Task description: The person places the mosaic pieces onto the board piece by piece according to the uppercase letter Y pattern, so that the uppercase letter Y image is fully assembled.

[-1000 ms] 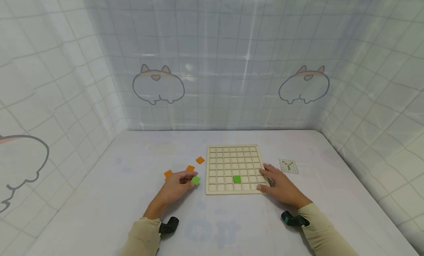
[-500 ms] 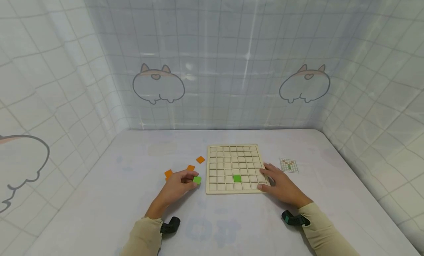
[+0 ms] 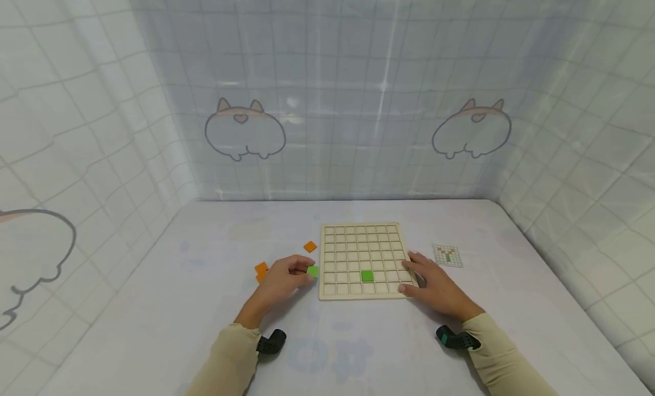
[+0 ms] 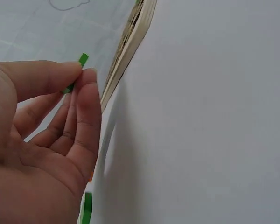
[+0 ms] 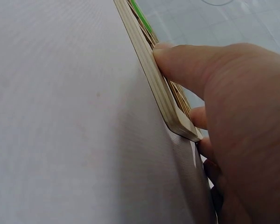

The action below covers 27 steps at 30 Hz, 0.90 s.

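Green tile (image 3: 313, 271): raised above the table (image 3: 153, 316), just beside the left edge of the board (image 3: 363, 256). Your left grip (image 3: 283, 281) pinches it between thumb and fingertips. Left wrist view has it nearly edge-on, one end projecting past your thumb; presumably you hold it by the margin to leave most of it uncovered.

Board: flat, rimmed, divided into square cells. One seated tile (image 3: 367, 276), also green, lies in the second row from your side. Your right grip (image 3: 434, 286) rests on the right rim by the near corner, thumb and fingers spread, not curled round anything; likely a steadying touch against sliding.

Surroundings: one orange tile (image 3: 310, 246) lies just left of the board. An orange pair (image 3: 261, 267) lies farther left, partly behind your left grip; touching or overlapping, cannot tell which. Both spots look chosen for your left side's reach. A card (image 3: 448, 255) with orange and green squares on a grid lies right of the board, presumably to be readable past your right grip.

Table: pale cover, faint printed marks. Room: pale gridded sheeting forms the back wall (image 3: 353, 128) and both sides; animal outlines (image 3: 245, 131) decorate it.
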Available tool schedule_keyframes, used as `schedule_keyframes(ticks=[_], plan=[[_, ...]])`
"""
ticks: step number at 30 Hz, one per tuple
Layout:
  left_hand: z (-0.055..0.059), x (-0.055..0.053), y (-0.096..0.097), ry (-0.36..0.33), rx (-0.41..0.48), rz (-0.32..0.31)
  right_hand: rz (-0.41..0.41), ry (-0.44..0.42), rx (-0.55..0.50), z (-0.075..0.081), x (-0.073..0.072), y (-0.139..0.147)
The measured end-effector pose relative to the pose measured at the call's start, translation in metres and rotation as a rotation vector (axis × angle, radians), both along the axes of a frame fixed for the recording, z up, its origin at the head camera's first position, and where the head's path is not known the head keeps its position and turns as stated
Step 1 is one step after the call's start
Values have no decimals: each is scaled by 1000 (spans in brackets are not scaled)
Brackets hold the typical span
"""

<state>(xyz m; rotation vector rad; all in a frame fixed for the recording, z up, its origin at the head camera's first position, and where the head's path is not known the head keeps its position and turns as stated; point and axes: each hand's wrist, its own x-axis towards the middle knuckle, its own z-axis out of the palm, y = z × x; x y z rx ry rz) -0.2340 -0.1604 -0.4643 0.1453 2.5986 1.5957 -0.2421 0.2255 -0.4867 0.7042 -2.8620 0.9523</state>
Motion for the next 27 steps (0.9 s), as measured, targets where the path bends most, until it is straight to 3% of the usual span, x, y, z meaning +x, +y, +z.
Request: schedule_keyframes(ticks=[6,13,27], plan=[[4,-11,16,-8,40,-50,-2,-2,6,-3,0,1],[8,-17,37,-24,72,-120,6,3,1,-4,-2,2],[7,-25,59,-33,27,-81,1,4,4,-4,-2,1]])
